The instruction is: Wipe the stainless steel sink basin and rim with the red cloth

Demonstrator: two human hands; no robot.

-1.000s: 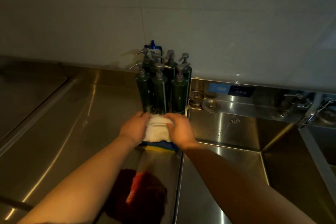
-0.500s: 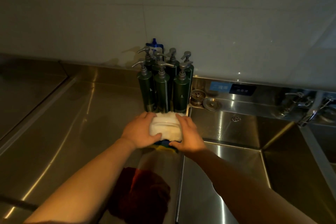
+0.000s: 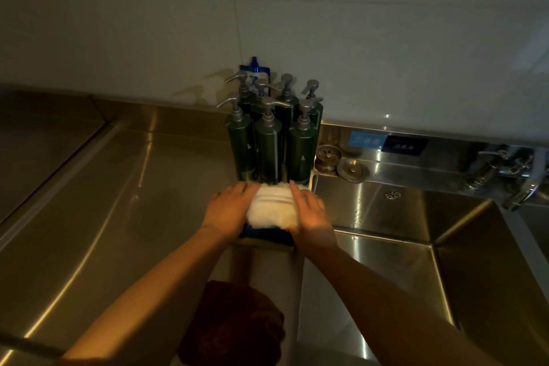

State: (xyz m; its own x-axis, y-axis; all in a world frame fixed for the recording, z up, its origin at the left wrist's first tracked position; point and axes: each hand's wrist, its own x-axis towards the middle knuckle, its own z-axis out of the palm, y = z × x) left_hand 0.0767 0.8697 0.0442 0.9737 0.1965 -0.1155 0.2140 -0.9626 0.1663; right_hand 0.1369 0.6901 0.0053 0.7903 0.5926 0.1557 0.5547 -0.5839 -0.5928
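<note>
The red cloth [image 3: 234, 327] lies crumpled on the steel counter near the bottom edge, between my forearms, with neither hand on it. The sink basin [image 3: 395, 276] opens to the right, its rim running beside the cloth. Further back, my left hand [image 3: 227, 211] and my right hand [image 3: 309, 209] press with flat fingers on the two sides of a folded white cloth [image 3: 271, 208]. That white cloth sits on a blue and yellow sponge [image 3: 264, 236] in front of the bottles.
Several dark green pump bottles [image 3: 269, 140] stand in a cluster against the wall. A sink strainer [image 3: 328, 157] and a round plug [image 3: 353, 169] lie on the ledge behind the basin. A tap [image 3: 523, 184] juts in at the right. Steel counter [image 3: 104, 202] stretches left.
Both hands slid from the top of the white cloth to its sides and flattened it down on the sponge. The red cloth has not moved.
</note>
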